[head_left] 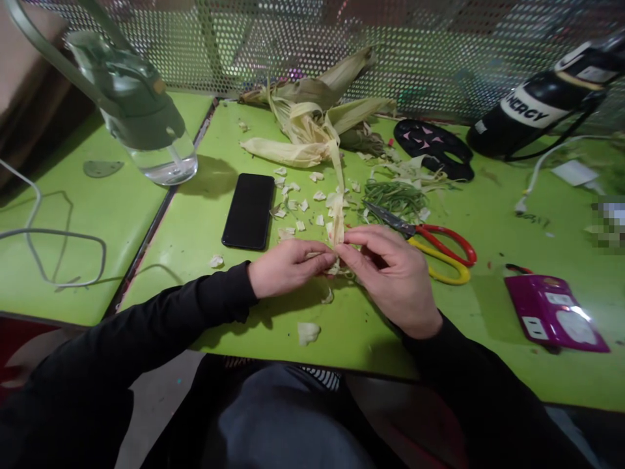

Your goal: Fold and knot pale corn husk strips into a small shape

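My right hand (390, 270) pinches a long strip of dried corn husk (338, 212) between thumb and fingers. Close beside it, my left hand (295, 266) is closed, thumb against fingers, on the lower end of the same strip; the exact grip is partly hidden. The strip runs up toward a pile of dried corn husks (307, 130) at the back of the table. Small cut husk pieces (319, 195) lie scattered beyond my hands. Scissors (430, 244) with red and yellow handles rest right of my right hand, their blades by a bundle of thin green strands (395, 198).
A black phone (249, 211) lies left of the husk pieces. A green water bottle (146, 117) stands at the left. Toward the right are a black bottle (532, 104), a black mask-like item (432, 146), a white cable (537, 163) and a purple device (556, 312). Perforated metal mesh (430, 65) borders the green table (195, 221).
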`<state>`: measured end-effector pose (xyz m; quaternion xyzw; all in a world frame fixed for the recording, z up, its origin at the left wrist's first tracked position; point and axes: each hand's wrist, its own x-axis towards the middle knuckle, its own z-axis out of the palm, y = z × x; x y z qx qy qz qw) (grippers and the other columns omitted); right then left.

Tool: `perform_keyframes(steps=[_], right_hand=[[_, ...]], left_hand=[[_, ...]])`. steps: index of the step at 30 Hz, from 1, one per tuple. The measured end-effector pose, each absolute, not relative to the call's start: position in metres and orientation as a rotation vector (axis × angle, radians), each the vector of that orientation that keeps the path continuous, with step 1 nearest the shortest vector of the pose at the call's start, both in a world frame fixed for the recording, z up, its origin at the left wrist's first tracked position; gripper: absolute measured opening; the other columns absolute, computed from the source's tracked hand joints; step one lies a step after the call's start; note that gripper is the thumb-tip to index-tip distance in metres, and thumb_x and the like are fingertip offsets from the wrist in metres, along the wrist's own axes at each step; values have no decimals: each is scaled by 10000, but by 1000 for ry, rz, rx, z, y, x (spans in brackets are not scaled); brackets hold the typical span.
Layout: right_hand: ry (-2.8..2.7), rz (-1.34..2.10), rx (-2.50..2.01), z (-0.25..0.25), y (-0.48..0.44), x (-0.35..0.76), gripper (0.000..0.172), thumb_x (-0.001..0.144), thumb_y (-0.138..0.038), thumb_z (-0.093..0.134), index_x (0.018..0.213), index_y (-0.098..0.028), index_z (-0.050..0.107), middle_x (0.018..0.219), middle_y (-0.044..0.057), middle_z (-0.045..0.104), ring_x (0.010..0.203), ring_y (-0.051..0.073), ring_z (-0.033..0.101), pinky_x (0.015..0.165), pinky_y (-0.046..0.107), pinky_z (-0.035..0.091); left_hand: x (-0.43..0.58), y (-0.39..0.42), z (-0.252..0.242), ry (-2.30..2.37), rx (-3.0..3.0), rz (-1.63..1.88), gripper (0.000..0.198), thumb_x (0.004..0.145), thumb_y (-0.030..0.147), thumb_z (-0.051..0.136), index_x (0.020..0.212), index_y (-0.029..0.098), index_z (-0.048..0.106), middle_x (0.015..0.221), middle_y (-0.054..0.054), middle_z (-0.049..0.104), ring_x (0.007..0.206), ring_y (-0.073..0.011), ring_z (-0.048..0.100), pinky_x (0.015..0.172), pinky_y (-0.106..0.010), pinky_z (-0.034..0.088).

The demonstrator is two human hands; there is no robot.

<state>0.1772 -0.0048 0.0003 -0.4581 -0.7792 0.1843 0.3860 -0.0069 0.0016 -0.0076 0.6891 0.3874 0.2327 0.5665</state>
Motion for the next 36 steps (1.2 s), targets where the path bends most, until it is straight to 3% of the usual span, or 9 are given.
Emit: perform_keyframes(steps=[6,12,16,19,22,26,29,32,36], right_hand=[[-1931,710,-1223,2,-9,178,204,901,-315,614,1053,-244,730,1019,43,762,912,199,718,839,365,589],[-2158,671,-1024,8,-8,176,327,962,-305,517,1259,-235,634,1015,51,709,947,167,674,862,332,556],[-2174,618,-1049,8,-9,175,293,982,-275,471,1205,-240,657,912,37,676,816,148,649,755,307,551],[-2106,781,-1080,10,-12,178,312,993,-273,449,1260,-257,609,765,-16,633,575,94,576,585,247,518],[-2008,858,-1091,14,-13,181,245,965,-286,515,1192,-252,601,719,-39,648,486,80,543,491,223,474],[-2156,589,-1081,20,-9,184,119,934,-276,553,968,-258,666,808,5,712,672,150,659,643,291,536],[-2276,414,-1004,21,-6,184,149,925,-239,555,982,-270,690,903,33,718,822,188,675,738,330,541],[-2268,360,-1015,20,-6,184,163,921,-226,571,1045,-269,669,920,29,717,808,178,668,718,316,533],[-2265,345,-1049,23,-7,187,94,918,-232,574,943,-269,657,851,15,702,756,172,651,689,315,516]], left_hand=[[-4,-1,-8,1041,1770,445,280,942,321,466,791,140,618,718,-18,655,639,-114,545,654,-238,400],[-5,-3,-12,1007,1687,479,275,945,332,467,854,135,635,770,-30,688,658,-117,576,650,-236,421],[-5,-2,-13,984,1646,484,271,942,331,480,843,130,632,728,-16,652,631,-106,538,637,-237,412],[-6,1,-12,889,1501,499,265,948,309,475,842,122,630,767,-24,648,702,-107,569,720,-243,455],[-7,4,-11,819,1321,529,225,940,269,496,860,114,638,829,-37,657,783,-110,612,794,-251,487],[-8,5,-8,813,1150,572,186,899,263,572,842,107,655,797,-39,655,783,-118,635,778,-252,500],[-9,5,-5,781,1096,628,111,849,153,583,781,102,655,753,-34,653,749,-111,628,775,-251,499],[-9,6,-3,725,1104,650,85,784,54,589,750,104,648,738,-24,668,733,-101,619,798,-251,494],[-8,6,-5,722,1077,660,101,773,61,639,862,100,669,830,-47,713,781,-111,642,835,-267,496]])
